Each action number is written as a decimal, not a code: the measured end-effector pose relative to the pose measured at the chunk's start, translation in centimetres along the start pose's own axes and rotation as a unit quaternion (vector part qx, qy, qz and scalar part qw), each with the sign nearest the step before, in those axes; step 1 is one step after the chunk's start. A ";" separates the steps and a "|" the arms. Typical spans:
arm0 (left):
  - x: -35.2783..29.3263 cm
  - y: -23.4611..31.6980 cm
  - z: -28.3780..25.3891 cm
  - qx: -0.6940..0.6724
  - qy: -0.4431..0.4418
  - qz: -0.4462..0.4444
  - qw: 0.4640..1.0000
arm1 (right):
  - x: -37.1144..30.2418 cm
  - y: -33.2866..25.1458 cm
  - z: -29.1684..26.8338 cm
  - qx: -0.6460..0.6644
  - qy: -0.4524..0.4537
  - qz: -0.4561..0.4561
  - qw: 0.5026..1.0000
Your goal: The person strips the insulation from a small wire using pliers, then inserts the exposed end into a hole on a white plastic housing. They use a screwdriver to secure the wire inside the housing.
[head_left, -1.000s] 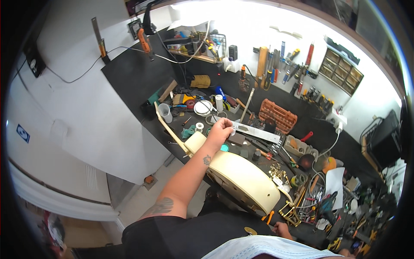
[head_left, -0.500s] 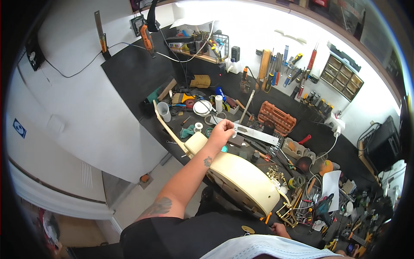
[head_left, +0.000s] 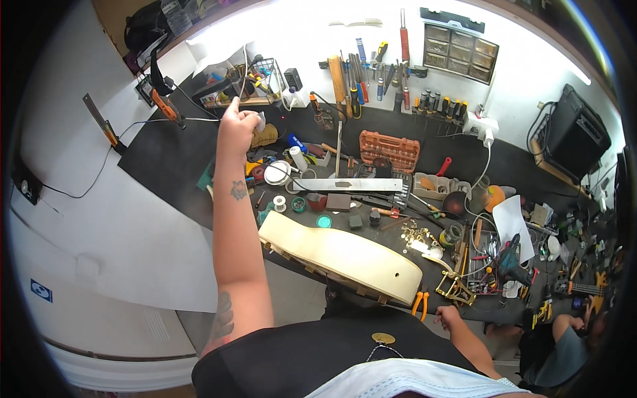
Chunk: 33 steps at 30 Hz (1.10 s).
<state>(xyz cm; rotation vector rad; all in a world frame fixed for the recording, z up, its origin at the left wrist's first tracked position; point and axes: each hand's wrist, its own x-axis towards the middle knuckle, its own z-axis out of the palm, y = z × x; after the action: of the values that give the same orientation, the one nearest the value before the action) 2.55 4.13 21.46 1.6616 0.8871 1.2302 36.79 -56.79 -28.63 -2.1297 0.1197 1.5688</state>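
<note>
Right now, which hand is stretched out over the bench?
The left hand, holding a small pale item; the right hand is low, near the orange handles.

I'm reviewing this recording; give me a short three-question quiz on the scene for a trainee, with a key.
1. True or false: the left hand is clear of the cream guitar body.
2. Which of these is nearest the right hand?
A. white spool
B. orange-handled pliers
C. open orange case
3. What does the left hand hold between thumb and fingers?

Key:
1. True.
2. B.
3. A small pale piece; its exact kind cannot be told.
</note>
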 end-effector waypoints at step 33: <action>-13.9 -18.0 5.4 -0.248 -0.098 -0.169 0.949 | -2.3 -0.5 0.8 -0.105 0.079 -0.123 0.984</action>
<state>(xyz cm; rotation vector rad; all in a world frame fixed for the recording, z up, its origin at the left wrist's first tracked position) 3.28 -2.84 -0.86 1.1472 0.6374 0.9351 35.50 -56.51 -26.48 -2.3254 -0.2584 1.3183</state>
